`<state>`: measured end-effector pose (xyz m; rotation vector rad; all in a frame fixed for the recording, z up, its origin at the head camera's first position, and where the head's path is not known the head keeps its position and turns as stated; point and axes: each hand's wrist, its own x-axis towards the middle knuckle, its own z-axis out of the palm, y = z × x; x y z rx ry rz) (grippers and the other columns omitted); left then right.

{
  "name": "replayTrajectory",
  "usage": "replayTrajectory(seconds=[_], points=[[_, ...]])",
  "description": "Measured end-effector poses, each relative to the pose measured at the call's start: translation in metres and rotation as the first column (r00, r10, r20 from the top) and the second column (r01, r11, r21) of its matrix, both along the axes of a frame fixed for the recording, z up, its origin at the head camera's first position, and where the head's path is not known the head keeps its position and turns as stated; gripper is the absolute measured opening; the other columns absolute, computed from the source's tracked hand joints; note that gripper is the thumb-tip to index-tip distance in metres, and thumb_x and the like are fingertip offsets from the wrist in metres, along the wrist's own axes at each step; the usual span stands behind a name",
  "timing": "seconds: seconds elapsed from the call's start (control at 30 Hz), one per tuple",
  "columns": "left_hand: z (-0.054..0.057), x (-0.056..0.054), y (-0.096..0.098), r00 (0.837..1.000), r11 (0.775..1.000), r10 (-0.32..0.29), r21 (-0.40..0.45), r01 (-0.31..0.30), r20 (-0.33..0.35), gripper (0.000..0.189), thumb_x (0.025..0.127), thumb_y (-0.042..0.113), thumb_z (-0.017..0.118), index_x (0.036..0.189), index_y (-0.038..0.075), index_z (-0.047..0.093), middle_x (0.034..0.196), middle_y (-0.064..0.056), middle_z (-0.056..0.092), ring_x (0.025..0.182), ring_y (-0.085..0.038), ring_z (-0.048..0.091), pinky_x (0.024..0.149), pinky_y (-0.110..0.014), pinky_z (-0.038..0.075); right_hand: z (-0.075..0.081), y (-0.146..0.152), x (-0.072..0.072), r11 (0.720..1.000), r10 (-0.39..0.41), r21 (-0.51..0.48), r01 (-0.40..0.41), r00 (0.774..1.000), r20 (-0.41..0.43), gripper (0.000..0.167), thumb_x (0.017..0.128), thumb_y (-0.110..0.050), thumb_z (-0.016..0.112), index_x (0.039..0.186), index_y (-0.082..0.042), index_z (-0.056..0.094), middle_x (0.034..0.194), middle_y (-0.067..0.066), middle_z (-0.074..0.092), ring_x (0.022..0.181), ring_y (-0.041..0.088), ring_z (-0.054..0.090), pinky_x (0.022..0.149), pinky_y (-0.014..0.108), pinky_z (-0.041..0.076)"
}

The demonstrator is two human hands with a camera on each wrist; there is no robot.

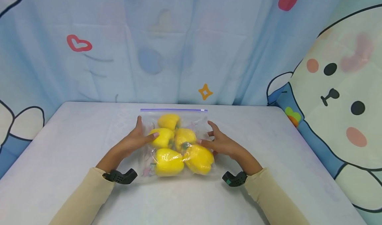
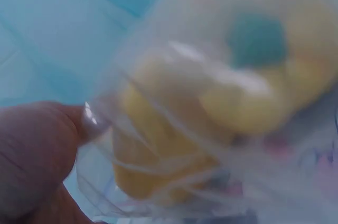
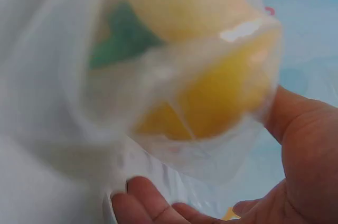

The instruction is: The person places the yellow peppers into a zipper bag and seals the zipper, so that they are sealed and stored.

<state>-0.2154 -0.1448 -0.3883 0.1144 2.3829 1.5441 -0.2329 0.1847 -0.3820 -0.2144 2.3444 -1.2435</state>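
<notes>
A clear plastic zip bag (image 1: 191,117) with a purple zip strip (image 1: 170,110) along its far edge is in the middle of the table. Several yellow bell peppers (image 1: 169,162) fill it. On its left side, my left hand (image 1: 135,139) touches the plastic, thumb stretched across a pepper and index finger pointing away. My right hand (image 1: 222,142) is at the opposite side, thumb on the bag, fingers spread beyond its edge. Close up in the right wrist view, the bag hangs blurred between the right thumb (image 3: 303,118) and the loosely bent fingers (image 3: 142,203).
A pale cloth covers the table (image 1: 74,152). Behind it hangs a light blue printed curtain (image 1: 167,52), with a large cartoon animal (image 1: 337,95) on the right side. Black camera bands (image 1: 120,177) are on both wrists, below beige sleeves.
</notes>
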Motion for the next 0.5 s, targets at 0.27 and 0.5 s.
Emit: replayTrajectory(seconds=[0.27,0.5], points=[[0.000,-0.002,0.003,0.983,0.961,-0.118,-0.265,0.077,-0.142,0.090,0.092,0.054,0.054,0.157,0.008,0.012,0.160,-0.014,-0.018,0.144,-0.040,-0.007,0.109,-0.067,0.007,0.007,0.011,0.001,0.994,0.091,0.077,-0.084,0.991,-0.102,0.092,0.089,-0.049,0.064,0.157,-0.017,0.010,0.157,0.019,0.012,0.120,0.035,0.050,0.087,0.044,0.051],[0.011,-0.007,-0.005,0.958,0.908,-0.251,-0.377,0.185,-0.136,0.083,0.098,0.056,0.039,0.155,0.002,0.013,0.158,-0.024,-0.015,0.144,-0.044,-0.007,0.109,-0.067,0.008,0.017,0.019,-0.004,0.972,0.142,0.208,-0.112,0.980,-0.139,0.088,0.088,-0.054,0.062,0.155,-0.015,0.019,0.156,0.021,0.016,0.125,0.038,0.048,0.095,0.053,0.046]])
